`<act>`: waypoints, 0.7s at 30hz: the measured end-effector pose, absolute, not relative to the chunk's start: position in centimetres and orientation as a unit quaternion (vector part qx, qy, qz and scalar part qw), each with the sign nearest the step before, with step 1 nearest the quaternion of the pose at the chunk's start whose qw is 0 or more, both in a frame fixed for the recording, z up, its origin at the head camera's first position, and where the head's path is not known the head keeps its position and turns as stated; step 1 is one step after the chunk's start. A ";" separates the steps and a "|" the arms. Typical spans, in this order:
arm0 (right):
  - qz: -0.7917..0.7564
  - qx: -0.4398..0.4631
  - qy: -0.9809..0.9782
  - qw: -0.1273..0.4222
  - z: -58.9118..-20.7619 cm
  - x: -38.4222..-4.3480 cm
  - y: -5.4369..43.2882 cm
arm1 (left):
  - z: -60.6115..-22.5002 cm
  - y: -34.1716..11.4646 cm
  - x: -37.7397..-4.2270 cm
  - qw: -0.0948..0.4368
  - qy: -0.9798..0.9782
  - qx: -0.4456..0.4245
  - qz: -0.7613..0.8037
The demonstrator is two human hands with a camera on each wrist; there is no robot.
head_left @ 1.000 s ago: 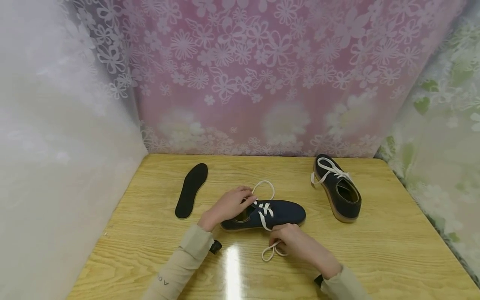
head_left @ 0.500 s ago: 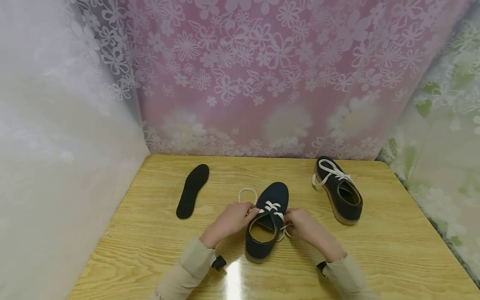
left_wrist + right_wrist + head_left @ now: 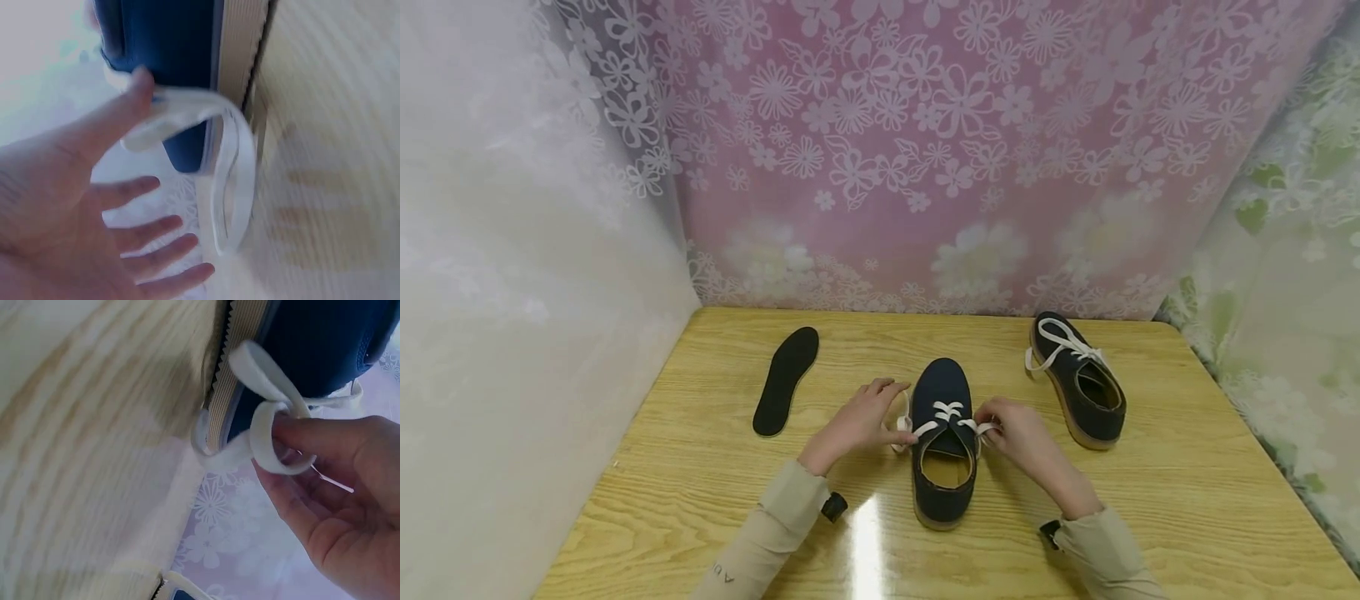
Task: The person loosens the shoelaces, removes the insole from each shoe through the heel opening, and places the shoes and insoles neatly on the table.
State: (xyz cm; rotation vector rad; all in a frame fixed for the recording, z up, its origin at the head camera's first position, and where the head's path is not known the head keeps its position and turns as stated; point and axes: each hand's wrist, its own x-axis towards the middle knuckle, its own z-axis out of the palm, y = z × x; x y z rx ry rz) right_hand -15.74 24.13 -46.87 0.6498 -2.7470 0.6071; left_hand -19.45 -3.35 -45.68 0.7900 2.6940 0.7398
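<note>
A navy canvas shoe (image 3: 942, 383) stands upright between the hands, its toe pointing away and its opening toward me. White laces cross its front and come out on both sides. To the left, my left hand (image 3: 857, 421) has its fingers spread. In the left wrist view its thumb touches the left lace (image 3: 240, 169), which loops down beside the sole. My right hand (image 3: 1018, 433) pinches the right lace (image 3: 988, 428) between thumb and fingers. That lace curls in loose loops next to the sole in the right wrist view.
A second dark shoe (image 3: 1060, 375) with white laces lies at the back right of the wooden table (image 3: 700, 500). At the back left is a black insole (image 3: 782, 383). A pink floral curtain (image 3: 887, 208) hangs behind the table.
The shoe has turned from pointing right to pointing away from me. My left fingers have spread off its side. My right hand has risen alongside it, drawing the right lace outward.
</note>
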 end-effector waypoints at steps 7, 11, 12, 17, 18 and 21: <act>0.225 0.194 -0.940 0.167 -47.2 -15.9 23.8 | -46.2 -3.8 -21.3 0.183 0.901 0.286 0.270; 0.246 0.186 -0.933 0.184 -47.3 -15.8 23.5 | -47.1 -3.5 -21.2 0.157 0.916 0.299 0.216; 0.249 0.181 -0.933 0.186 -47.4 -15.8 23.4 | -47.3 -3.3 -21.1 0.146 0.920 0.303 0.202; 0.234 0.138 -0.944 0.184 -47.3 -15.4 22.7 | -47.7 -2.1 -20.0 0.079 0.933 0.298 0.184; 0.229 0.128 -0.948 0.182 -47.3 -15.2 22.5 | -47.8 -1.9 -19.8 0.066 0.936 0.292 0.185; 0.216 0.109 -0.956 0.169 -47.3 -14.5 21.8 | -47.9 -1.6 -19.4 0.044 0.941 0.268 0.201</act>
